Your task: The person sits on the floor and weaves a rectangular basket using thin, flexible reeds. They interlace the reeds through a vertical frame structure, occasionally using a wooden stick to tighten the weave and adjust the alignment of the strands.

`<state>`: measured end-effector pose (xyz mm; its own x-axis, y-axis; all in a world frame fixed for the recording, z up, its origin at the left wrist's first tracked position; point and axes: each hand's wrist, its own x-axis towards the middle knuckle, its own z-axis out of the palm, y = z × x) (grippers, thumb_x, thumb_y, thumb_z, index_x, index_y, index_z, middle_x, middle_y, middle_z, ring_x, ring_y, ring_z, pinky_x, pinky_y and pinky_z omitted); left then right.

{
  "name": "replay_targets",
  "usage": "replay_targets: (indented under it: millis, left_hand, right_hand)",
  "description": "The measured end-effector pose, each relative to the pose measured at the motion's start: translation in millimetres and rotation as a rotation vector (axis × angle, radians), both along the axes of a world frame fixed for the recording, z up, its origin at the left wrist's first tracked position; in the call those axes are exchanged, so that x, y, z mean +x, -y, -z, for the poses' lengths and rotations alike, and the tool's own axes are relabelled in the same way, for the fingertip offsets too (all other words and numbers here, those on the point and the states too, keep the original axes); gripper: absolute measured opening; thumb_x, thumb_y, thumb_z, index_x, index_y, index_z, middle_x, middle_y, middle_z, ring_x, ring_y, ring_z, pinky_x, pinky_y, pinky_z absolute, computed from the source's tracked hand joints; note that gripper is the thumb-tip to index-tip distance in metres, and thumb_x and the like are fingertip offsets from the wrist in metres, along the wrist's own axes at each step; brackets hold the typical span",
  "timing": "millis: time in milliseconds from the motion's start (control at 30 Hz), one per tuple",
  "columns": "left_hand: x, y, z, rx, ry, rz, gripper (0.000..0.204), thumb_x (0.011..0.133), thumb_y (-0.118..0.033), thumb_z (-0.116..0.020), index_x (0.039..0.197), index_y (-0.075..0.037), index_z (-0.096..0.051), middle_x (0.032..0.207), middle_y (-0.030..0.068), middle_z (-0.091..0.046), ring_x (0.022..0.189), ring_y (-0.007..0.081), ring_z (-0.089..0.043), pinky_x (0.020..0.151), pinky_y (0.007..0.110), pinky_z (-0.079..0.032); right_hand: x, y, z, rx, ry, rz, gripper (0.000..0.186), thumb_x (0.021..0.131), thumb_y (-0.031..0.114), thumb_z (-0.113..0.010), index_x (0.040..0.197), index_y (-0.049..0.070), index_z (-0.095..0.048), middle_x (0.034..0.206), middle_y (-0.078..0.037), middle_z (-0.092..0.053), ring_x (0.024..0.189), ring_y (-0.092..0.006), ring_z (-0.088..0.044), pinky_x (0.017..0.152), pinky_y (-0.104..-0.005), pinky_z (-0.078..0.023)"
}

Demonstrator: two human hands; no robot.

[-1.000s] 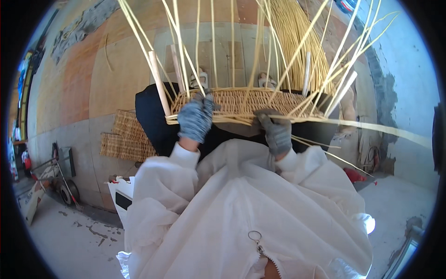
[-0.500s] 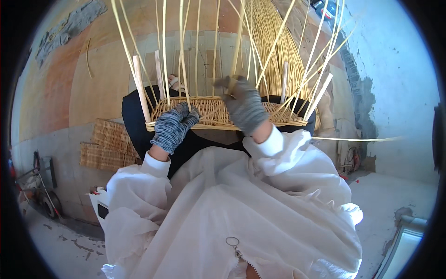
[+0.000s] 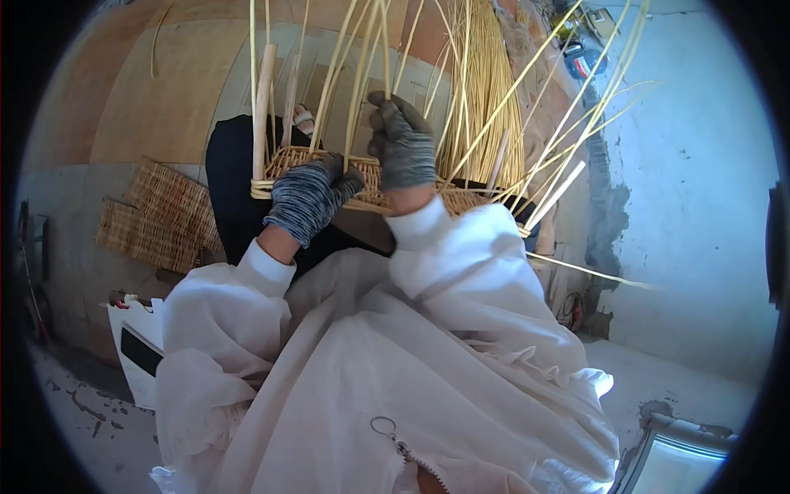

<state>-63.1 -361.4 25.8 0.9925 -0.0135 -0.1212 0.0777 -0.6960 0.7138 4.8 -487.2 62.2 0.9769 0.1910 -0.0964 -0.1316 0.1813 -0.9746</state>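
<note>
Across my lap lies a partly woven wicker basket (image 3: 465, 200), its flat woven bottom edged by a low rim. Pale wooden posts (image 3: 262, 115) stand at its corners, and several long thin rods (image 3: 327, 90) rise from it. My left hand (image 3: 311, 200), in a grey striped glove, is closed on the near rim at the foot of an upright rod. Higher up and to its right, my right hand (image 3: 403, 148), gloved alike, has its fingers closed round a rod (image 3: 384, 49). The glove hides part of the weave behind it.
A thick bundle of loose rods (image 3: 485, 107) lies beyond the basket. Woven panels (image 3: 160, 218) rest on the floor at left, near a white object with a dark panel (image 3: 136, 346). One rod (image 3: 584, 270) sticks out right, toward the wall (image 3: 683, 189). A bottle (image 3: 586, 62) stands far right.
My right hand has moved up and left, and now grips a rod higher up. My left hand stays on the rim. The view has shifted, and the basket now sits more tilted, right end lower.
</note>
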Motion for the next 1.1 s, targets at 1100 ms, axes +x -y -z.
replay_targets:
  millis: [1100]
  left_hand:
    - [-5.3, 49.4, -15.9, 0.263, 0.396, 0.133, 0.039, 0.089, -0.042, -0.047, 0.104, -0.008, -0.062, 0.1, 0.014, -0.064, 0.087, 0.0291, -0.063, 0.088, 0.043, -0.045]
  right_hand:
    - [-77.0, 87.9, 48.0, -1.36, 1.079, -0.089, 0.031, 0.069, 0.022, -0.055, 0.094, 0.006, -0.061, 0.087, -0.007, -0.058, 0.079, -0.021, -0.055, 0.063, -0.039, -0.043]
